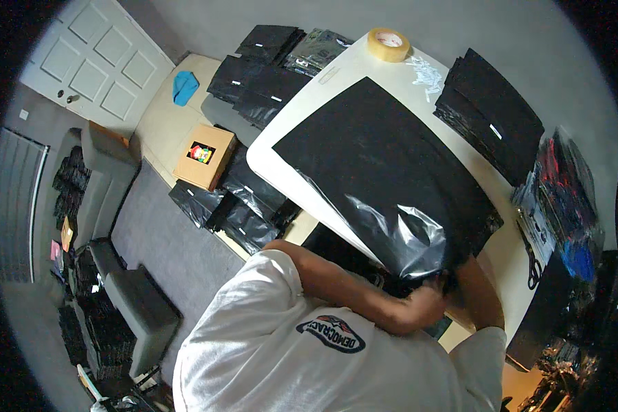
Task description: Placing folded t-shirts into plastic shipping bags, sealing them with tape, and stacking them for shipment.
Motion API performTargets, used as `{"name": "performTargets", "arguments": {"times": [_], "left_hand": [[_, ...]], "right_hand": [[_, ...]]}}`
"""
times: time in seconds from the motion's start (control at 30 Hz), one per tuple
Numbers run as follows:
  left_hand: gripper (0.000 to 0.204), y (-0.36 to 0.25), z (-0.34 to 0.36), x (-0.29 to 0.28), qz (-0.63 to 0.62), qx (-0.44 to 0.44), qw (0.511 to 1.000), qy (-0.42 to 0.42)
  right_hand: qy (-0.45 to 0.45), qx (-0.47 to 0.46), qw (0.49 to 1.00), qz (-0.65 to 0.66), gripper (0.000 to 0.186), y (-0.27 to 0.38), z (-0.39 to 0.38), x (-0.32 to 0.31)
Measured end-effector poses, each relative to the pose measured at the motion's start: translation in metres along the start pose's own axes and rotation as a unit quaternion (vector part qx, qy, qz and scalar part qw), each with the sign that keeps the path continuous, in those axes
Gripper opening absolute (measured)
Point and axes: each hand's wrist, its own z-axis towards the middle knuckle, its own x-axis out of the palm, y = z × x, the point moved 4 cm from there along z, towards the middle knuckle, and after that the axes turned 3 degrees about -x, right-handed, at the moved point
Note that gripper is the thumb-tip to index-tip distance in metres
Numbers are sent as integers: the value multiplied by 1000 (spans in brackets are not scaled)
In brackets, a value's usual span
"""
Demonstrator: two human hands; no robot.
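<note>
A large flat black piece, fabric-like at its far part (371, 137), lies across the white table (271, 154). Shiny clear plastic (419, 240) covers its near end and is bunched up there. My left hand (427, 303) is closed at this near end, by the table's front edge. What its fingers grip is hidden. My right forearm reaches up to the same spot from the right. Of my right hand (463, 269) only the back part shows beside the plastic, and its fingers are out of sight.
A tape roll (388, 44) and small white strips (426, 77) lie at the far edge. Stacked black packs (491, 113) and black scissors (533, 264) are on the right. Left of the table are more packs (254, 226), a cardboard box (204, 156) and grey sofas (141, 316).
</note>
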Motion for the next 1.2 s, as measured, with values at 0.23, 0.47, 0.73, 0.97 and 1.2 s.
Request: {"name": "performTargets", "arguments": {"times": [0.23,0.47,0.73,0.97,1.2], "left_hand": [[39,-19,31,10,-141,-100,979,104],[46,-26,43,23,-113,-89,988,63],[47,-23,48,-1,-24,-44,984,170],[26,-4,21,-65,-132,123,973,144],[27,126,-18,-191,-354,247,901,34]], "right_hand": [[6,13,1000,-20,60,-4,3,-7],[12,13,999,-36,59,-2,13,-14],[36,40,997,-60,59,-17,11,-20],[56,70,993,-76,59,-22,2,-26],[84,140,983,-88,59,-38,-31,-29]]}}
